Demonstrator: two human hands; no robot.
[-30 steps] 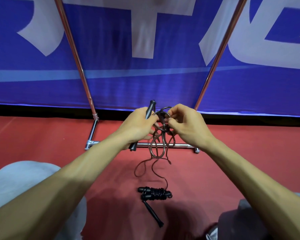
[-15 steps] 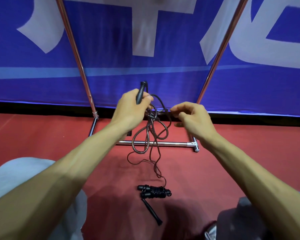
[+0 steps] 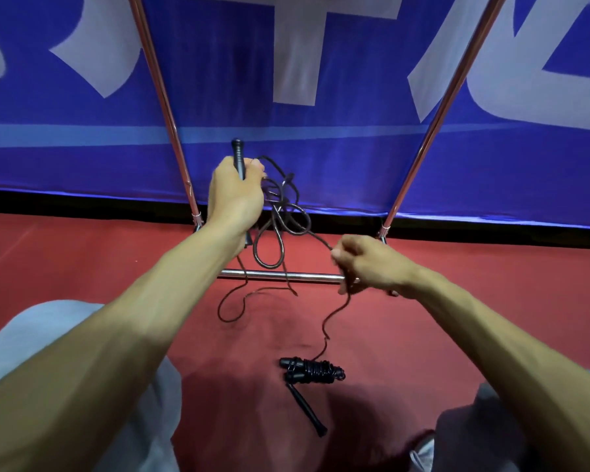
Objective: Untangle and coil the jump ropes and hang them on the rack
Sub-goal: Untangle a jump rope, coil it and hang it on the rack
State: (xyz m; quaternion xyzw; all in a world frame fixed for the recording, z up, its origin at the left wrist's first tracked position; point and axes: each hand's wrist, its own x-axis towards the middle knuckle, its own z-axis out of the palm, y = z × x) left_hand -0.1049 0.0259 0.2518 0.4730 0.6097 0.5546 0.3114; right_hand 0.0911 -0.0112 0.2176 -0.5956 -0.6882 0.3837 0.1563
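Head view: at the left, the chrome tubular rack (image 3: 166, 107) is seen standing on the red floor (image 3: 82, 260) before a blue banner with pale lettering (image 3: 355, 158). Nothing is seen hung on the part of it that is in frame, and its top is cut off. Just right of its left upright, the left hand (image 3: 234, 195) is raised and closed around a black ribbed jump-rope handle (image 3: 238, 155), which is held roughly upright. From that fist a thin dark brown jump rope (image 3: 280, 216) is let down in a loose knot of crossing loops in front of the rack's low crossbar, with slack trailing to the floor. Lower and nearer, a black jump rope wound into a tight bundle (image 3: 312, 371) is laid on the floor, one handle sticking out towards the camera. Further right, the right hand (image 3: 368, 267) is held lower, well apart from the left. Its fingers are curled round a single strand drawn sideways out of the tangle. That strand is carried on down to the floor beside the bundle, and whether it is joined to it cannot be told.

The task is judged to be at an early stage. Untangling is under way, but the brown rope is neither freed nor coiled. The bundle is wound but not hung, so the hanging is left to be done for both.
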